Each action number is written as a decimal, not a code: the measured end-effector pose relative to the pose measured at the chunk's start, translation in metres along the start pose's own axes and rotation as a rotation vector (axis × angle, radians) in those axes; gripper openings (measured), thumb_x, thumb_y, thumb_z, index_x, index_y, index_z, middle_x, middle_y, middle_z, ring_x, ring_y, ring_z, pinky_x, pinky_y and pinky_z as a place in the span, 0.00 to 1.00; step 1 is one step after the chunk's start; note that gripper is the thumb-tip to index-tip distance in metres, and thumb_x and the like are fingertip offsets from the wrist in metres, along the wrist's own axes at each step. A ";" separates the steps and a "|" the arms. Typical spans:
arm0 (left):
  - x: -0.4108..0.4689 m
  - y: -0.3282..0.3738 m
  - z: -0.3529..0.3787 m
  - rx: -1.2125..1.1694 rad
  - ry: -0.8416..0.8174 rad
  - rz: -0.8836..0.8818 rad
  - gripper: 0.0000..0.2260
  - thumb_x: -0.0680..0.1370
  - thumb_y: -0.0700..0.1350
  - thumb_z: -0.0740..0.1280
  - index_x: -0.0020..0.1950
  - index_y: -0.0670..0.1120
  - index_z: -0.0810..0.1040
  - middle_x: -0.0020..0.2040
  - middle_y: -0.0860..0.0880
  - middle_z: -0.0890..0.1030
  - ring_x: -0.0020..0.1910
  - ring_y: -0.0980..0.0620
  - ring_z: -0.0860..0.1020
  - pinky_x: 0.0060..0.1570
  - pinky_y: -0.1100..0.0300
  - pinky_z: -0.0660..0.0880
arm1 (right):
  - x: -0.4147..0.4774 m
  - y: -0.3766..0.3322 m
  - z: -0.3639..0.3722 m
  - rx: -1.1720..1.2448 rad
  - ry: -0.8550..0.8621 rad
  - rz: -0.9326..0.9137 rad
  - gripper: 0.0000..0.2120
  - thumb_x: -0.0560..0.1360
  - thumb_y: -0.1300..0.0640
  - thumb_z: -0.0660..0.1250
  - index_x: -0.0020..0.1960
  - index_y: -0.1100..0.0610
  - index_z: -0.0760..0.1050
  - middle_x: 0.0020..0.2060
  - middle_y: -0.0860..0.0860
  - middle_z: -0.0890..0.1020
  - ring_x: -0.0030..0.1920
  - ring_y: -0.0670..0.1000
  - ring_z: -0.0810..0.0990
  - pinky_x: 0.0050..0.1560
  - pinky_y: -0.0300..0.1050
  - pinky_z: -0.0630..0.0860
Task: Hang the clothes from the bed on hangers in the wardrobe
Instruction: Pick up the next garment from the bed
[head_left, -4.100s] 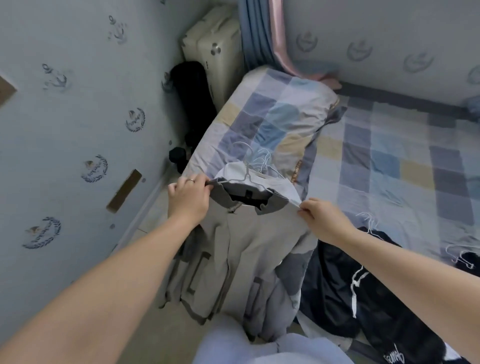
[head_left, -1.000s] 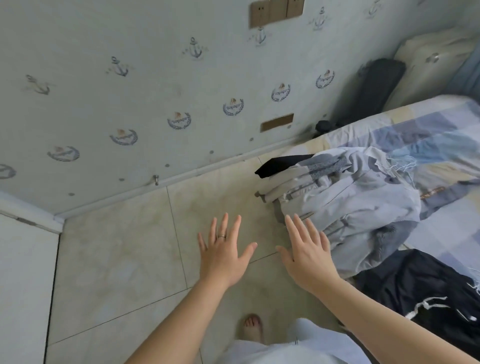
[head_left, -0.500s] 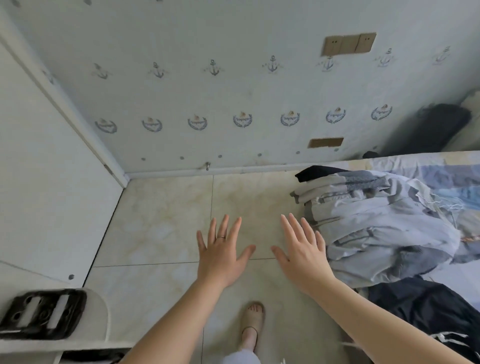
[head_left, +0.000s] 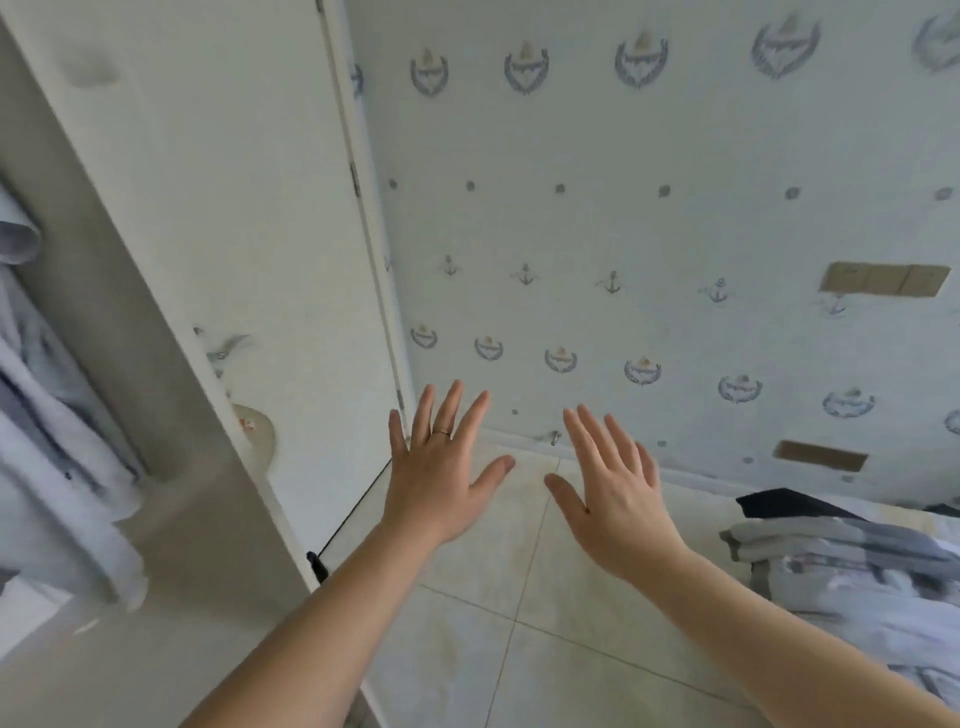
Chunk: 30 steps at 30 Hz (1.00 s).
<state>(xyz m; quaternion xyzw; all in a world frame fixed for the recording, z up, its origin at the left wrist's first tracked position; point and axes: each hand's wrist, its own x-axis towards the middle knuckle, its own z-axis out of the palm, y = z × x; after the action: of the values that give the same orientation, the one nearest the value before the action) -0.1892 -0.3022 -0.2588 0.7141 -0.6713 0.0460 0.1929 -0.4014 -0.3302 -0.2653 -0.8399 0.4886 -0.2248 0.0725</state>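
Anchor-print wall (head_left: 649, 156) ahead. White wardrobe door (head_left: 234, 182) at left, standing open toward the wall. Tiled floor (head_left: 519, 649) below. Pale garments (head_left: 47, 441) hanging at far left, blurred. Heap of grey clothes (head_left: 841, 561) at right edge, well apart from the wardrobe door. Left hand (head_left: 441, 478) and right hand (head_left: 613, 504) raised side by side over the floor; each grip wide, fingers spread, holding nothing. Ring (head_left: 442, 432) on left hand.

To my right, grey clothes (head_left: 852, 561) lie crumpled in a heap, with a black piece (head_left: 779, 504) at the far edge. On my left the white wardrobe (head_left: 234, 208) stands open, with pale garments (head_left: 47, 415) hanging inside.
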 end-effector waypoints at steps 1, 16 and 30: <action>0.003 -0.010 -0.020 0.022 0.042 -0.002 0.34 0.77 0.72 0.47 0.81 0.62 0.44 0.82 0.56 0.41 0.79 0.53 0.32 0.75 0.41 0.33 | 0.011 -0.017 -0.008 0.009 0.033 -0.048 0.33 0.80 0.35 0.45 0.80 0.46 0.39 0.80 0.44 0.44 0.79 0.51 0.40 0.77 0.56 0.42; 0.010 -0.183 -0.365 0.514 0.730 0.068 0.32 0.78 0.68 0.52 0.80 0.60 0.53 0.83 0.53 0.49 0.81 0.49 0.40 0.76 0.38 0.40 | 0.170 -0.325 -0.141 0.036 0.568 -0.647 0.31 0.81 0.37 0.46 0.80 0.47 0.47 0.80 0.46 0.53 0.79 0.54 0.49 0.77 0.58 0.52; 0.021 -0.373 -0.539 0.349 0.941 -0.259 0.33 0.78 0.69 0.52 0.80 0.61 0.51 0.82 0.56 0.49 0.80 0.52 0.44 0.77 0.41 0.43 | 0.280 -0.601 -0.229 0.076 0.692 -0.870 0.27 0.81 0.43 0.54 0.78 0.49 0.55 0.72 0.48 0.69 0.72 0.55 0.64 0.66 0.55 0.63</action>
<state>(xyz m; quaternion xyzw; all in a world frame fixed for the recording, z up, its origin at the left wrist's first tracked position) 0.2814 -0.1309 0.1646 0.7150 -0.4001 0.4494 0.3560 0.0873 -0.2394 0.2292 -0.8381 0.0838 -0.5143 -0.1616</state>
